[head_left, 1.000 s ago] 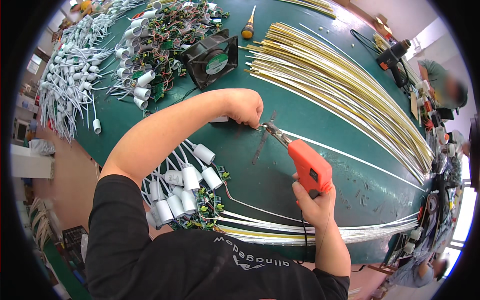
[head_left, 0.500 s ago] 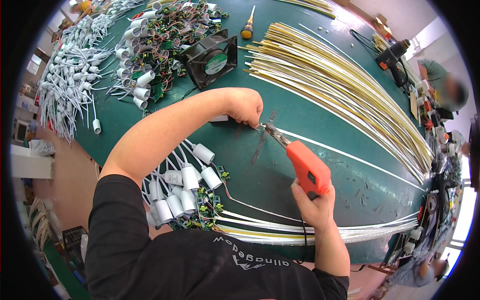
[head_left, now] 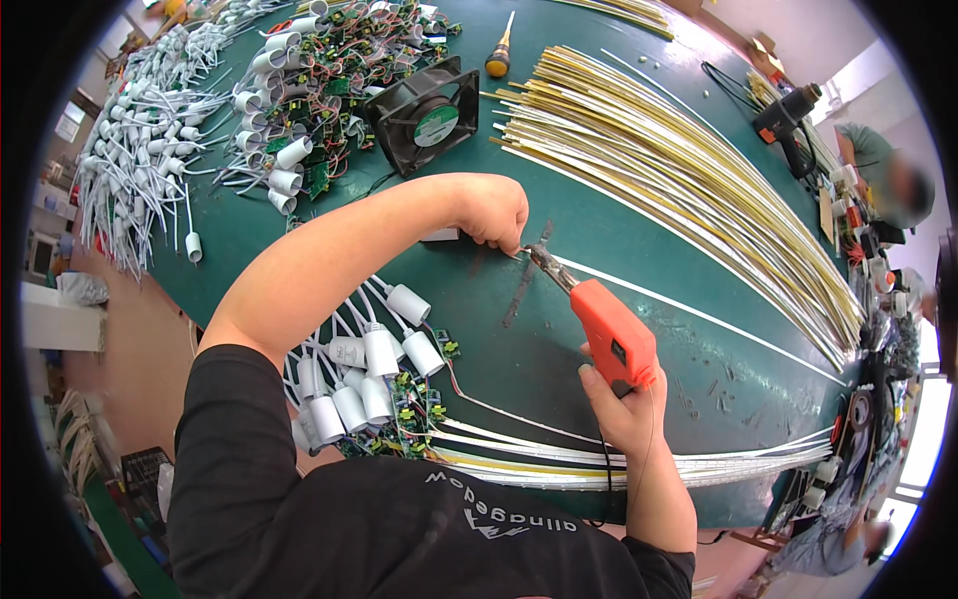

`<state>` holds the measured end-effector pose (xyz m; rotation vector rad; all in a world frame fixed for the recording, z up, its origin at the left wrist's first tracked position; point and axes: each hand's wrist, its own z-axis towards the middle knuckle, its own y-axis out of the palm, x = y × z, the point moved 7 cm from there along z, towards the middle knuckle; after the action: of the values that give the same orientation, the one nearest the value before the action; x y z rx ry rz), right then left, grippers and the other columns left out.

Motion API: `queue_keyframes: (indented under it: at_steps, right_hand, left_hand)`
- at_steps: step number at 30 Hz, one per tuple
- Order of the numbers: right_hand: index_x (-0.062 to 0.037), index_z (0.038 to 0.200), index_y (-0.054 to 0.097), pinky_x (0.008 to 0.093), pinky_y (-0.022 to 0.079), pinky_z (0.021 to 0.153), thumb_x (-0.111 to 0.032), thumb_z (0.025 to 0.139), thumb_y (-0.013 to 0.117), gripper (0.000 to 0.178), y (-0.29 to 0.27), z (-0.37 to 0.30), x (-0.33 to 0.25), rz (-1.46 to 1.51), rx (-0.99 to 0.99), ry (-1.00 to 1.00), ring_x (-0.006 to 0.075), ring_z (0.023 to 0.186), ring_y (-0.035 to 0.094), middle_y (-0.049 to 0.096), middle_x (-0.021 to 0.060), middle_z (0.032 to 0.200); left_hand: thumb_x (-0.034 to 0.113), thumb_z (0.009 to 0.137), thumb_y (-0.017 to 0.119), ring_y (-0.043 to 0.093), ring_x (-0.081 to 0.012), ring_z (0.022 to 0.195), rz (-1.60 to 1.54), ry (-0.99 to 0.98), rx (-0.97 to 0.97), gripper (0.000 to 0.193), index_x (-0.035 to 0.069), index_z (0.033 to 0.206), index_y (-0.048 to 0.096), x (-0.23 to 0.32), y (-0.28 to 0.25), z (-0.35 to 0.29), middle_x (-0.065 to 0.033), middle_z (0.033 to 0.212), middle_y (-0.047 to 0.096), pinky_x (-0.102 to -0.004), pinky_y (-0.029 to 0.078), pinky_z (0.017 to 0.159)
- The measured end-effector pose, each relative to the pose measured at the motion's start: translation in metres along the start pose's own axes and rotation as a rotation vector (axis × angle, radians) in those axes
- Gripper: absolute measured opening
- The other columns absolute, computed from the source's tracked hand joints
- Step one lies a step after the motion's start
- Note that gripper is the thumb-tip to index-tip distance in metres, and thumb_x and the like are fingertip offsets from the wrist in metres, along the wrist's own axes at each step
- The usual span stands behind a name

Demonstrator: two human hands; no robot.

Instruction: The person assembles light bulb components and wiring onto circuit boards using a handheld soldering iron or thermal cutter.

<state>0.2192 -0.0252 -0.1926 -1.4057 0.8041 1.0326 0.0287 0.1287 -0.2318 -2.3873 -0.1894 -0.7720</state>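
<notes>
1. Far left of both hands, a heap of white cabled sockets [head_left: 140, 165] spreads over the tabletop [head_left: 489, 349].
2. Nearer, below the left forearm, white sockets [head_left: 381, 355] lie with small circuit boards [head_left: 411, 411]; those boards look fragile, best lifted by their edges.
3. Just beyond the left hand, a black fan [head_left: 424, 118] stands on edge.
4. The left hand [head_left: 497, 220] is clenched, fingertips pinching a thin light piece [head_left: 520, 257]; too small to tell whether it is wire.
5. Between the hands, the orange gun-shaped tool [head_left: 616, 331] points its metal nose at those fingertips. It is probably light and stiff, with a nose likely hot, so the handle is the place to hold.
6. The right hand [head_left: 629, 411] is wrapped around that handle.
7. From beside the nose, a white strip [head_left: 699, 312] runs off rightward; likely light, bendy and easily creased, it is best taken near its end.
8. Beyond the right hand lies a bundle of yellow and white strips [head_left: 679, 180].
</notes>
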Motion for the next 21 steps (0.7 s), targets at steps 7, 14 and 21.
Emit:
queue_keyframes:
  at_steps: [7,14,21]
  right_hand:
    - [-0.0012,0.099,0.061,0.0234,0.046,0.065,-0.002,0.079,0.067,0.02,-0.001,-0.004,0.004,0.002,0.027,-0.029,0.008,0.071,0.056,0.063,0.0019,0.086]
    - [-0.0003,0.111,0.059,0.02,0.043,0.054,0.001,0.081,0.064,0.03,-0.012,-0.014,0.005,0.122,0.057,0.039,0.0049,0.065,0.053,0.063,0.0035,0.091]
    - [0.0017,0.119,0.057,0.0203,0.044,0.055,0.001,0.081,0.064,0.038,-0.018,-0.014,0.005,0.097,0.03,-0.031,0.0052,0.066,0.053,0.063,0.0039,0.095]
  left_hand:
    - [0.016,0.078,0.07,0.052,-0.0129,0.058,-0.002,-0.004,0.005,0.013,0.004,0.078,0.066,-0.001,0.0,0.002,-0.0023,0.067,0.058,-0.0297,0.041,0.049]
    - [0.017,0.079,0.07,0.052,-0.0126,0.059,0.019,-0.029,-0.012,0.014,0.004,0.079,0.066,-0.001,0.0,0.0,-0.002,0.068,0.058,-0.0295,0.04,0.05]
    - [0.018,0.079,0.07,0.052,-0.0127,0.061,0.003,-0.029,-0.012,0.014,0.004,0.079,0.066,0.001,0.0,0.001,-0.0019,0.068,0.058,-0.0297,0.041,0.051]
